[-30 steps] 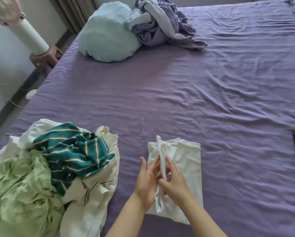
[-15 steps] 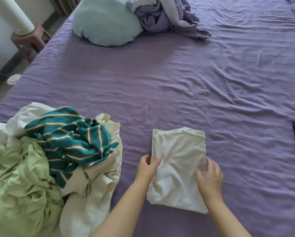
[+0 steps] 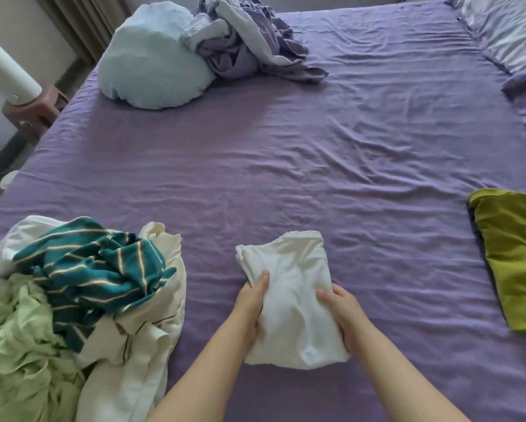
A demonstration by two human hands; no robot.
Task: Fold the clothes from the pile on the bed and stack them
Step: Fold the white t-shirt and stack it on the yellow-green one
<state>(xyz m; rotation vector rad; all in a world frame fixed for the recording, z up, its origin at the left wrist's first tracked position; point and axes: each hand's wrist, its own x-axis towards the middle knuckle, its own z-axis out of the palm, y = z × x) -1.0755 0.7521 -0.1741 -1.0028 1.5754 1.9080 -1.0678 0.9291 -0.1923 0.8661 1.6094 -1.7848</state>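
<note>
Both hands, left hand (image 3: 251,303) and right hand (image 3: 343,312), now grip the folded white garment (image 3: 292,300) by its sides.

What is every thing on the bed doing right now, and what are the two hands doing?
Small white garment: folded, gripped on both sides.
Left hand: grips the garment's left edge.
Right hand: grips its right edge.
Pile of unfolded clothes: heaped, teal striped top uppermost.
Olive-green garment: lying flat.
Pale blue pillow: resting beside crumpled lilac bedding.
Purple bedsheet: wrinkled.
</note>
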